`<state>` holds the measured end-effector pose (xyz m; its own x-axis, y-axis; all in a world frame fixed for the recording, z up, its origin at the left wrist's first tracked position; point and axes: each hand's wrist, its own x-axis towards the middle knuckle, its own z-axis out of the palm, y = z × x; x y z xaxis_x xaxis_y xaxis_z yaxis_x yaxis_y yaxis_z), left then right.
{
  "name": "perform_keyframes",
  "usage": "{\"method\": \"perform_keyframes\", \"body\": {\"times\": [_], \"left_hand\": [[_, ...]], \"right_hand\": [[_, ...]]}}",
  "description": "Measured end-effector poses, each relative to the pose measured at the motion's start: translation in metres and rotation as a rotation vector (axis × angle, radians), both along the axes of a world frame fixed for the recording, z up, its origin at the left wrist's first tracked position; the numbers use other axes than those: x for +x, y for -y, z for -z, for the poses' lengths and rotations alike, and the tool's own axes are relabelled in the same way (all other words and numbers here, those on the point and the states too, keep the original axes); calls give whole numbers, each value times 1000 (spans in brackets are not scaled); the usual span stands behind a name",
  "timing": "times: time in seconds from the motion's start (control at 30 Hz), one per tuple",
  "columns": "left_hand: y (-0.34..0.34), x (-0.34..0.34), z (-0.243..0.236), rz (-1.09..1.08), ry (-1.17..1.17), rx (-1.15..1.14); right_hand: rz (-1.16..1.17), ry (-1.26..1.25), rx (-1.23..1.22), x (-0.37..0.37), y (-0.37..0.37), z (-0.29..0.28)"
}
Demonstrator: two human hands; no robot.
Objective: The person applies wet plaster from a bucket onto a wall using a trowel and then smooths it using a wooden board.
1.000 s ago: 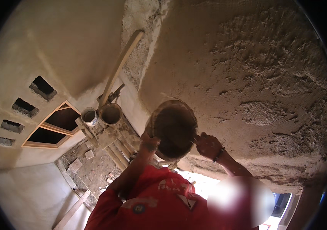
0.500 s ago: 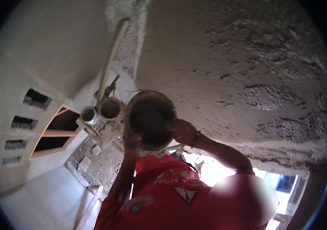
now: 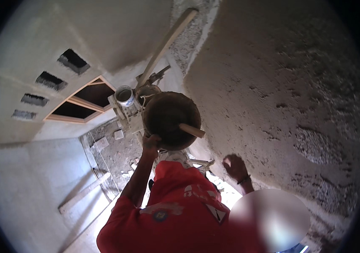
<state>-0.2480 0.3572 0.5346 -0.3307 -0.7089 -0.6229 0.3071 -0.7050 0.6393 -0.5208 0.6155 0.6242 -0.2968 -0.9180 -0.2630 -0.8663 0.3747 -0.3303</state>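
A wide round bucket, dark and stained with mortar, is in front of me. My left hand grips its near left rim, fingers wrapped over the edge. A wooden handle leans out over the right side of the bucket; whatever it belongs to is hidden in the dark inside. To the right of the bucket and apart from it, my right hand hangs with loosely bent fingers and nothing seen in it. It is close to a wall of rough, wet-looking plaster.
Behind the bucket stand a white pail and another mortar-stained pail, on planks. A long wooden board leans beyond them. On the left are a wooden window frame and square wall openings. Rubble lies on the ground below.
My right hand has let go of the bucket and moved right and down. The wooden handle now shows in the bucket. The whole view has turned, shifting the wall and pails rightward.
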Motion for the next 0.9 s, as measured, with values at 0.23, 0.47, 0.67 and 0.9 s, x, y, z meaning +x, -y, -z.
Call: {"method": "perform_keyframes", "body": {"times": [0.23,0.47,0.67,0.9], "left_hand": [[-9,49,95,-194,32,-45],[23,72,233,-356,149,87],[59,64,370,-371,200,137],[108,62,526,-299,266,86]], "right_hand": [[-35,257,483,1,-64,92],[175,596,536,-1,-36,167],[565,731,692,-8,-32,220],[657,735,813,-12,17,267]]}}
